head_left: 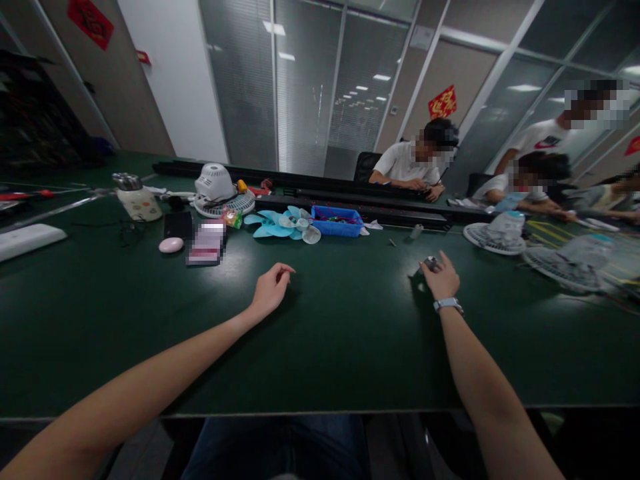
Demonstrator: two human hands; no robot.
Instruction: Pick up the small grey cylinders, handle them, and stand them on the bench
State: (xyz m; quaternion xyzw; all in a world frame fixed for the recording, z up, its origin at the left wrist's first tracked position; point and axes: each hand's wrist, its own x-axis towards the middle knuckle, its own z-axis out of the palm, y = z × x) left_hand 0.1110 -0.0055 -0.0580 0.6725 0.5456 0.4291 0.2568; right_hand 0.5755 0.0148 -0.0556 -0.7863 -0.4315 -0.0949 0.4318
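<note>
My right hand (444, 277), with a watch (449, 305) on its wrist, is raised a little over the green table. Thumb and fingers pinch a small grey metal part (431, 263); its exact kind is too small to tell. A short grey cylinder (416, 231) stands beyond that hand, and a thin small piece (393, 243) lies left of it. My left hand (271, 290) rests on the table with its fingers loosely curled together, nothing showing in them. Farther back are light-blue fan blades (275, 223) and a blue bin (337, 221) with wires and small parts inside.
White fan bodies stand at back left (215, 183) and at right (503, 233). A phone (207, 243), a pink oval object (171, 245) and a patterned cup (139, 200) sit on the left. Black rails (370, 210) run along the back. Other people sit across the table.
</note>
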